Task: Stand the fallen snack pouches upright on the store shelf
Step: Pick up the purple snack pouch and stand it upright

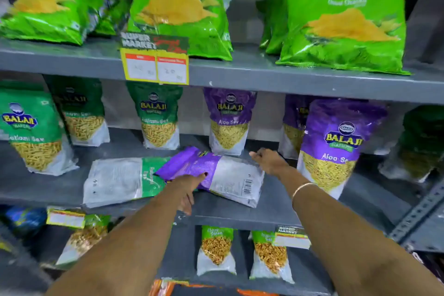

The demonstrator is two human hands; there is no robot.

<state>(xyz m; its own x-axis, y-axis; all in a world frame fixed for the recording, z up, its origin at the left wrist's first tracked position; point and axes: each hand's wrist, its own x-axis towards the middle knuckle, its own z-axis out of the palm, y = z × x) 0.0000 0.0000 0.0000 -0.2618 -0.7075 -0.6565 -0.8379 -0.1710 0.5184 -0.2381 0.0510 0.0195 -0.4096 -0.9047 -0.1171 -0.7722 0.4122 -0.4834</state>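
Two snack pouches lie flat, back side up, on the grey middle shelf (240, 214). The purple pouch (230, 175) overlaps the end of the green pouch (120, 179) to its left. My left hand (189, 187) grips the purple pouch's near edge, fingers on top and thumb below. My right hand (270, 161) rests palm down on its far right edge, fingers stretched out. Upright purple pouches (336, 144) and upright green pouches (158, 118) stand behind and beside them.
Large bright green chip bags (343, 24) fill the upper shelf, and one at the left lies tipped over. A yellow price tag (156, 66) hangs on that shelf's edge. Small pouches (216, 250) stand on the lower shelf. A perforated metal upright (418, 214) frames the right side.
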